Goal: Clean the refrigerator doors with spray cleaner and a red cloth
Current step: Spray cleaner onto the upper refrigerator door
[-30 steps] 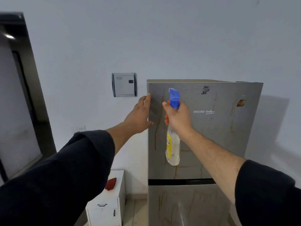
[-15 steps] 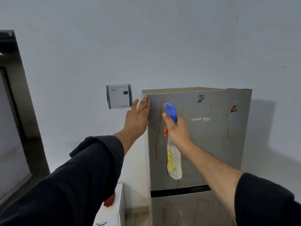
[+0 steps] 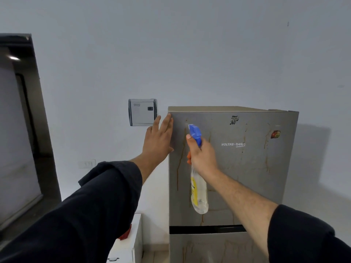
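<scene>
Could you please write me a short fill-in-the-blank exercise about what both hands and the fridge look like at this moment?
1. The right hand holds a spray bottle with a ____ nozzle.
2. The left hand rests flat against the upper door's ____ edge.
3. Brown drip stains run ____ the upper door.
4. The red cloth lies on the ____ cabinet.

Missing words: blue; left; down; white

We see a dim, cool and even light. The refrigerator (image 3: 247,168) throws a soft shadow on the wall (image 3: 190,54) at its right. One small glare shines far left. The edges bend and look slightly soft.
</scene>
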